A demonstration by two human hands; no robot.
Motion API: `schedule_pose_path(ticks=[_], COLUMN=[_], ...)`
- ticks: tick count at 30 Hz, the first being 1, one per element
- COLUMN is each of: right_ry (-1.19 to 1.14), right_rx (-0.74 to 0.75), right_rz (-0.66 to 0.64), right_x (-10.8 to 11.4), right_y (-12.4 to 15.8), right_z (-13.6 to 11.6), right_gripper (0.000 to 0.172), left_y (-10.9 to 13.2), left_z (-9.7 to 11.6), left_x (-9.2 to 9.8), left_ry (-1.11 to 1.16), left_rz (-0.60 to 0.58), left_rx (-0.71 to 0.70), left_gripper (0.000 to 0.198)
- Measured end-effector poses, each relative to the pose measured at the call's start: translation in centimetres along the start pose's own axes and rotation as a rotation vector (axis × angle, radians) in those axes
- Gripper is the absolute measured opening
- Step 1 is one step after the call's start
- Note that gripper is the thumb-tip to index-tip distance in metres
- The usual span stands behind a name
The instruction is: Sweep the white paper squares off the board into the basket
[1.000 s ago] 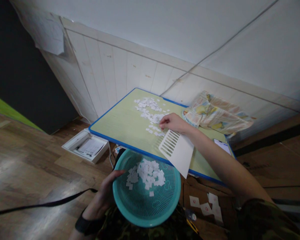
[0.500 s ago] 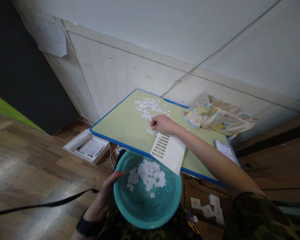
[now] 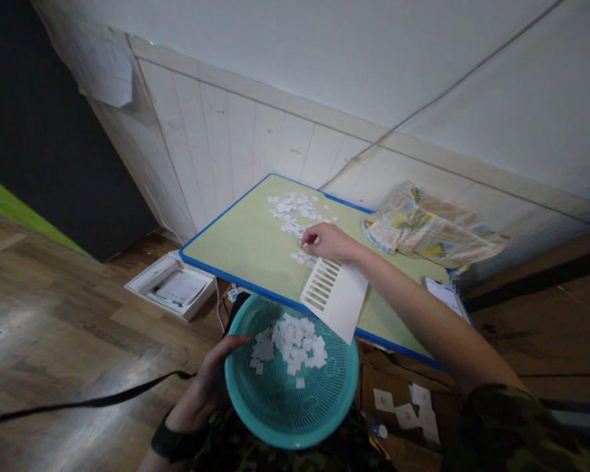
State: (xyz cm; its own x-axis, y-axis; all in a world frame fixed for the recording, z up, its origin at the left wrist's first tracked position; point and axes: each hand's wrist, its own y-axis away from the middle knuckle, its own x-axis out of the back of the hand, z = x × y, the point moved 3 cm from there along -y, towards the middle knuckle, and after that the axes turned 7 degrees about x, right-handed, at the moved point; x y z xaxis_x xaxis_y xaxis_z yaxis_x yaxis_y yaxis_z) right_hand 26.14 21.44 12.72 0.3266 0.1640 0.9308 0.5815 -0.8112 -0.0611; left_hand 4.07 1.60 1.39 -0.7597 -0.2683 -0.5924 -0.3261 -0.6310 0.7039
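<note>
My left hand (image 3: 217, 367) grips the left rim of a turquoise plastic basket (image 3: 292, 423), thumb over the edge. Inside the basket lies a heap of small white paper squares (image 3: 295, 342). Over the green, blue-edged table (image 3: 236, 239), my right hand (image 3: 330, 241) has its fingertips pinched together; what they hold, if anything, is too small to make out. A few loose squares (image 3: 299, 258) lie just below those fingers, and a larger scatter of squares (image 3: 295, 208) spreads farther back. A white slotted sheet (image 3: 343, 303) lies under my right wrist, overhanging the table's front edge above the basket.
A patterned cloth (image 3: 423, 226) and a phone (image 3: 442, 295) lie on the table's right part. On the floor at left stands an open white box (image 3: 172, 288). A cardboard box (image 3: 398, 439) with several white cards (image 3: 407, 415) is at lower right. The wall (image 3: 246, 137) borders the table's back.
My right hand stays over the loose squares, its fingers shifting only slightly. The view has moved a little. My left hand still grips the basket.
</note>
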Motion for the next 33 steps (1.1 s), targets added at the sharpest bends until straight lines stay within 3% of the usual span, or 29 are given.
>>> schedule_pose_path(ticks=[13, 23, 26, 33], right_ry=[-0.074, -0.084, -0.121, 0.019], right_rx=[-0.105, -0.046, 0.011, -0.143], right_rz=[0.04, -0.089, -0.091, 0.053], right_x=[0.8, 1.0, 1.2, 3.0], right_y=[0.3, 0.7, 0.9, 1.1], right_z=[1.1, 0.6, 0.7, 4.4], right_gripper=[0.013, 0.016, 0.025, 0.017], left_y=[-0.1, 0.3, 0.2, 0.0], left_z=[-0.1, 0.0, -0.1, -0.1], left_x=[0.1, -0.3, -0.2, 0.0], left_ry=[-0.018, -0.008, -0.015, -0.024], left_rz=[0.008, 0.0, 0.0, 0.011], left_rx=[-0.014, -0.012, 0.013, -0.029], left_gripper=[0.008, 0.008, 0.006, 0.008])
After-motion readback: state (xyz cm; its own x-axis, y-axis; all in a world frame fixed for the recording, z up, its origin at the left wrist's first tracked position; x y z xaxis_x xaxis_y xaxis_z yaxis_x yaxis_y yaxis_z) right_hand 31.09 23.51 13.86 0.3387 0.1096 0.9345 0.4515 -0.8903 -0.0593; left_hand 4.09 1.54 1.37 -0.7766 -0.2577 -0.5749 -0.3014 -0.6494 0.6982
